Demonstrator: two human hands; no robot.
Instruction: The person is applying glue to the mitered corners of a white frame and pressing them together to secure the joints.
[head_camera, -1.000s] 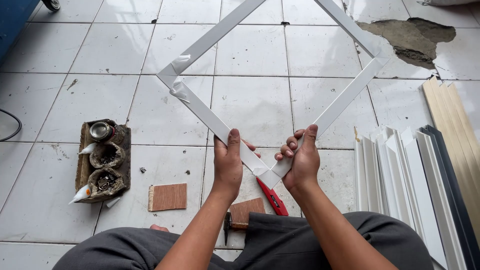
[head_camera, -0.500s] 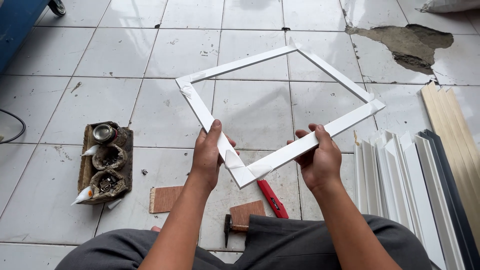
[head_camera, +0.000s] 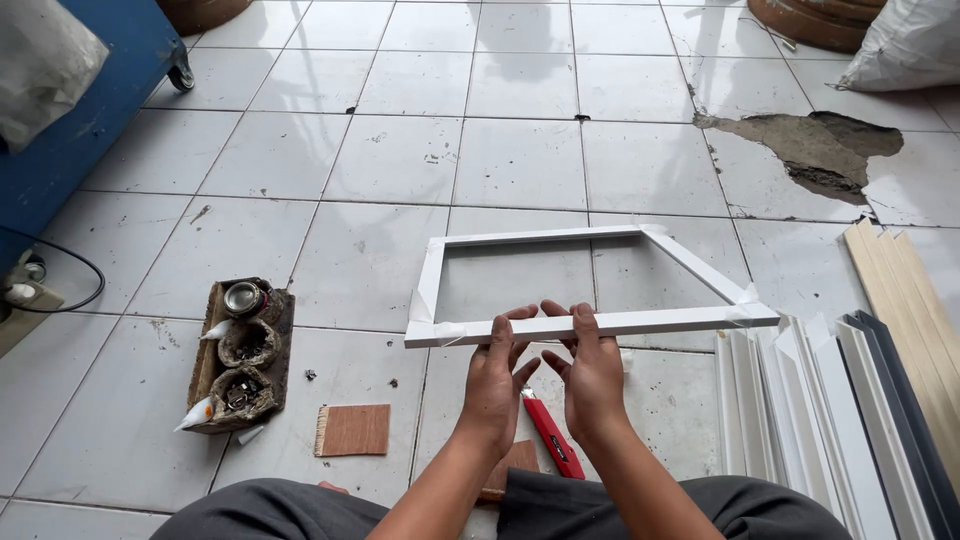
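I hold a white rectangular frame (head_camera: 540, 238) nearly flat above the tiled floor, its corners bound with clear tape. My left hand (head_camera: 495, 378) and my right hand (head_camera: 590, 375) sit side by side at the middle of the frame's near rail, fingers curled over its edge. A red utility knife (head_camera: 553, 437) lies on the floor just below my hands, beside a small wooden block (head_camera: 512, 462).
A wooden holder (head_camera: 238, 352) with small tins and glue tubes sits at left, next to a brown square piece (head_camera: 352, 430). White and dark moulding strips (head_camera: 830, 420) are stacked at right. A broken tile patch (head_camera: 800, 150) is far right, a blue cabinet (head_camera: 80, 110) far left.
The frame has turned from a tilted diamond position to lying nearly level with one long rail toward me. Both hands have slid from a corner to the middle of that rail.
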